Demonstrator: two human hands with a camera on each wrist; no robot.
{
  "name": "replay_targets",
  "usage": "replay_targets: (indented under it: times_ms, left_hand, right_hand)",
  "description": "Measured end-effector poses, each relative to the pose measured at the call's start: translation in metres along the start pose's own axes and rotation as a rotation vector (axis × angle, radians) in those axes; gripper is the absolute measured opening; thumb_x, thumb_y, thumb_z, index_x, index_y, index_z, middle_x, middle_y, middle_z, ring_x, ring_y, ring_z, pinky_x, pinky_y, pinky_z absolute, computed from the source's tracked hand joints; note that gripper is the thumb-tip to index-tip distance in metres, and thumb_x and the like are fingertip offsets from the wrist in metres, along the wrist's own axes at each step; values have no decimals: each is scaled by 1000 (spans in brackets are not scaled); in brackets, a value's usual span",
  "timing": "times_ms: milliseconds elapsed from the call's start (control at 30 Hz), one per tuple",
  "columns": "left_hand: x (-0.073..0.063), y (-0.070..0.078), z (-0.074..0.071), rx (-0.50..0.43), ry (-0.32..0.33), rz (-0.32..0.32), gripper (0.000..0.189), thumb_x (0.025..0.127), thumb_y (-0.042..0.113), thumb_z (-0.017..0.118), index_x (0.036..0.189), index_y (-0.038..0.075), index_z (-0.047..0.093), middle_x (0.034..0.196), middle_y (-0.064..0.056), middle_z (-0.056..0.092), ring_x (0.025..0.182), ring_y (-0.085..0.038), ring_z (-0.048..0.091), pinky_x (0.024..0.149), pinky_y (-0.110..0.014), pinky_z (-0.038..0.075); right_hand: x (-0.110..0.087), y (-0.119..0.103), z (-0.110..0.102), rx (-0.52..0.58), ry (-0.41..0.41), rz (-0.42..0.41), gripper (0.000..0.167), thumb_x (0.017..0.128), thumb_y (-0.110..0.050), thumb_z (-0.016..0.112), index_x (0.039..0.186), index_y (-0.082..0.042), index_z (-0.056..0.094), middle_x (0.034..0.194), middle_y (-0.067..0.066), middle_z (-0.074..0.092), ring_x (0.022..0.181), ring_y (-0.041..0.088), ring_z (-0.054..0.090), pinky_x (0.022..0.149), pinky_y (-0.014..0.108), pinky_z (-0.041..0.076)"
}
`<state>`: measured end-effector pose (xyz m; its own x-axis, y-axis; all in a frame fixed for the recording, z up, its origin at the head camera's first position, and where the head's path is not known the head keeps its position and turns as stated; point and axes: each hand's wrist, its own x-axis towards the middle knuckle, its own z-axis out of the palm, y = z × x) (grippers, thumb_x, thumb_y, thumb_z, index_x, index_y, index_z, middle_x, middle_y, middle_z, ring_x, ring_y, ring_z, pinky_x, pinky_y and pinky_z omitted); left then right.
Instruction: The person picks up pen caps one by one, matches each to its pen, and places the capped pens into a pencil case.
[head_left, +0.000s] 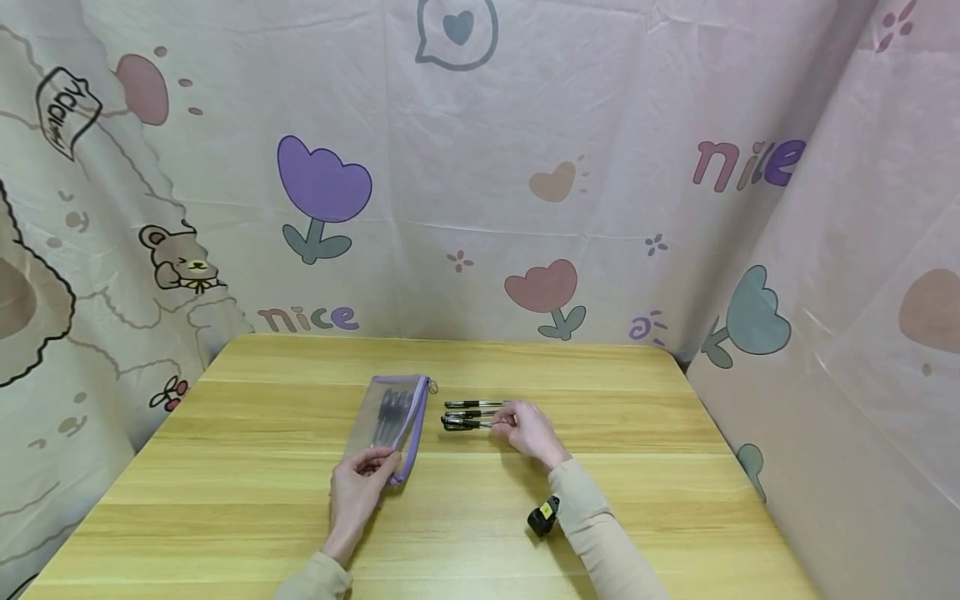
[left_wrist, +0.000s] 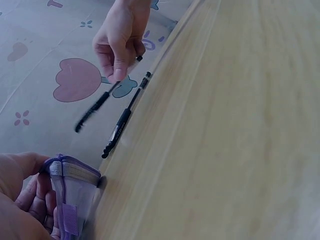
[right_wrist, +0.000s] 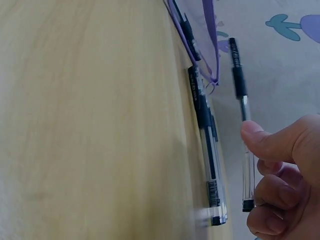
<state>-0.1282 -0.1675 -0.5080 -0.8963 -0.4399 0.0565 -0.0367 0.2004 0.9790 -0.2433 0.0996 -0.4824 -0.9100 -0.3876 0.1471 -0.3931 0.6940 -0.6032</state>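
A see-through pencil case (head_left: 363, 421) with purple zip trim lies on the left of the table, several dark pens (head_left: 393, 412) showing inside. My left hand (head_left: 356, 492) pinches its near end between thumb and fingers; the left wrist view shows the purple zip edge (left_wrist: 61, 159) at the fingertips. My right hand (head_left: 528, 429) pinches a clear-barrelled pen with a black cap and grip (right_wrist: 239, 80). Both wrist views show this pen raised off the table, its capped end toward the case. Below it, more black-capped pens (right_wrist: 202, 110) lie side by side to the right of the case.
The wooden table (head_left: 247, 467) carries the case and pens. Beside the right sleeve is a small black object with a yellow label (head_left: 542, 521). A patterned cloth (head_left: 465, 150) hangs behind the table and along both sides.
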Motion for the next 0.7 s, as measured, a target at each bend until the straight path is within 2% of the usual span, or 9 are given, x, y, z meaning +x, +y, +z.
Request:
replay_targets:
  times_ms: [167,333,533,700]
  left_hand:
    - [0,-1,0,-10,-4,-10,23,84,13,81,100,-2,75,79,1,73,65,0,59,52,-19,48]
    - [-1,0,0,12,7,7,20,83,12,81,98,-1,76,78,0,72,64,1,58,53,-17,48]
    - [-1,2,1,13,9,24,21,83,11,81,98,-3,75,79,-6,72,62,2,57,50,-16,46]
    - [0,1,1,24,10,15,19,83,11,81,97,-1,76,76,1,70,62,1,57,49,-17,46]
  right_hand:
    - [0,-4,-1,47,23,-9,5,91,-16,71,94,-13,74,83,-2,63,72,9,51,66,24,42]
    - [1,-7,-2,140,8,-22,9,95,-11,66,101,-9,71,92,4,68,79,11,55,73,25,47]
    - [2,-9,-2,217,-14,-52,16,99,-7,59,110,0,67,91,10,65,80,13,55,73,22,47]
    - [3,-10,-3,238,-39,-103,19,101,-6,53,113,7,62,93,18,64,79,13,54,70,20,46]
